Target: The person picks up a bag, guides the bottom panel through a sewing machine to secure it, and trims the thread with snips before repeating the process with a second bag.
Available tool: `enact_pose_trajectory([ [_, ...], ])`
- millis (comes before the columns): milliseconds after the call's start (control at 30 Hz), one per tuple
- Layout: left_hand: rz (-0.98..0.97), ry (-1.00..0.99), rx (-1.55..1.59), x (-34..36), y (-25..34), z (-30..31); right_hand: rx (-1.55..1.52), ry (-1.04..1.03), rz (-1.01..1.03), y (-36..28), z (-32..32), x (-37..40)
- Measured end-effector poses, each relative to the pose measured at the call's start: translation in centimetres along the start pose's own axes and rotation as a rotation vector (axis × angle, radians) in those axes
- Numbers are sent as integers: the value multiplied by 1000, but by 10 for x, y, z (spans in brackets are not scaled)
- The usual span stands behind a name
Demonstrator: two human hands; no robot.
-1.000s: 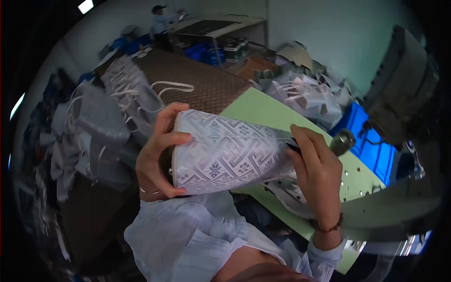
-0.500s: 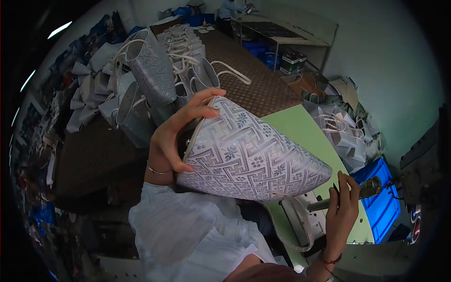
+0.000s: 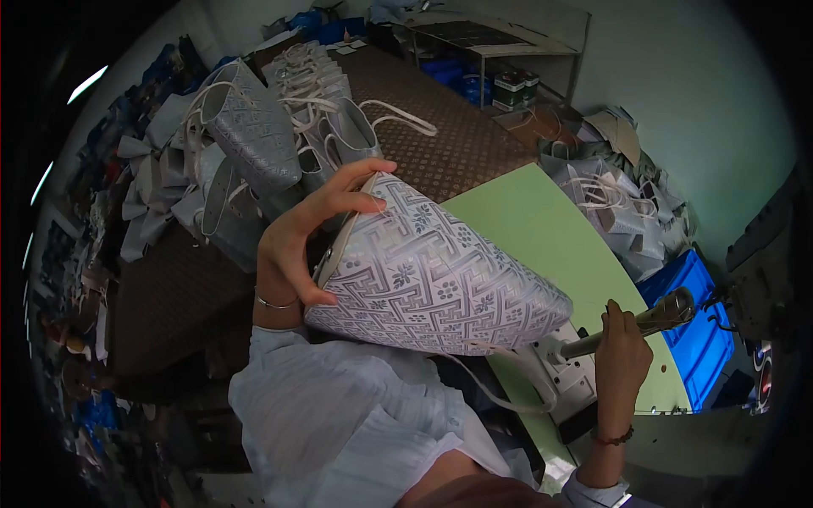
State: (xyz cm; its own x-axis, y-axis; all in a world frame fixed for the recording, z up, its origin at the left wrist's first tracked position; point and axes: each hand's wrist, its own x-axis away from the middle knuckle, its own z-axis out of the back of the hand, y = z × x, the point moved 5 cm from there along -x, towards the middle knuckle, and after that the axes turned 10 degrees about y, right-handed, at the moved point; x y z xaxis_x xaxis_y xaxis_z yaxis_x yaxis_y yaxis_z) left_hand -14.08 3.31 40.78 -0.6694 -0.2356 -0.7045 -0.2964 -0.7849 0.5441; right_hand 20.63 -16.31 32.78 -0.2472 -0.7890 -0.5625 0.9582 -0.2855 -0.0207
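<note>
Head view. Patterned bag (image 3: 432,279) was held in the air at frame centre, above the near edge of the green tabletop (image 3: 525,224), lying on its side with its open mouth toward 9 o'clock and its narrow end toward 3 o'clock. It did not appear to rest on the tabletop.

Left hand (image 3: 305,245), at 9 o'clock of the bag: fingers (image 3: 360,169) curled over the upper rim of the mouth, thumb hooked round the lower rim, so the rim was pinched between them. Thin bangle (image 3: 275,302) on that wrist.

Right hand (image 3: 622,360), at 4 o'clock of the bag and apart from it: fingers wrapped shut around a metal rod (image 3: 656,319) that pointed toward 2 o'clock. Beaded bracelet (image 3: 614,438) on that wrist.

A pale strap (image 3: 500,394) hung in a loop from the bag's underside, toward 5 o'clock.

Blue crate (image 3: 699,343) sat at 3 o'clock, just beyond the rod. A heap of similar bags (image 3: 254,140) with white handles lay at 11 o'clock on a brown patterned surface (image 3: 449,148). More bags (image 3: 618,216) were piled at 2 o'clock beside the tabletop. Light shirt sleeve (image 3: 339,415) filled 6 o'clock.
</note>
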Motion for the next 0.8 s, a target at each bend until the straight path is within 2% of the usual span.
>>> enact_pose_trajectory([
  [33,16,-10,-42,-3,-2,-1,72,-43,-53,7,-9,5],
  [100,11,-55,-74,-12,-10,-9,-122,43,-50,12,-13,18],
  [133,9,-78,-127,-19,-17,-19,-288,14,-192,12,-11,24],
  [200,31,-192,-47,-40,-20,-61,-368,-56,-366,20,-23,44],
  [300,-91,-535,-195,-59,-19,-149,-591,-115,-648,30,-28,83],
  [367,-186,-668,-60,-57,-21,-204,-695,32,-655,35,-23,115],
  [433,-270,-804,54,-42,-22,-252,-729,58,-809,38,-19,142],
  [500,-399,-860,197,-22,-16,-290,-962,-79,-1035,33,-19,172],
  [567,-406,-959,236,-14,-15,-316,-1033,-45,-1181,25,-15,194],
  [633,-409,-1039,265,-4,-13,-334,-1307,-97,-1252,16,-9,203],
  [700,-467,-941,246,-1,-11,-339,-1312,-68,-1318,13,-9,212],
  [800,-449,-887,223,1,-12,-334,-1330,-82,-1243,8,-13,211],
])
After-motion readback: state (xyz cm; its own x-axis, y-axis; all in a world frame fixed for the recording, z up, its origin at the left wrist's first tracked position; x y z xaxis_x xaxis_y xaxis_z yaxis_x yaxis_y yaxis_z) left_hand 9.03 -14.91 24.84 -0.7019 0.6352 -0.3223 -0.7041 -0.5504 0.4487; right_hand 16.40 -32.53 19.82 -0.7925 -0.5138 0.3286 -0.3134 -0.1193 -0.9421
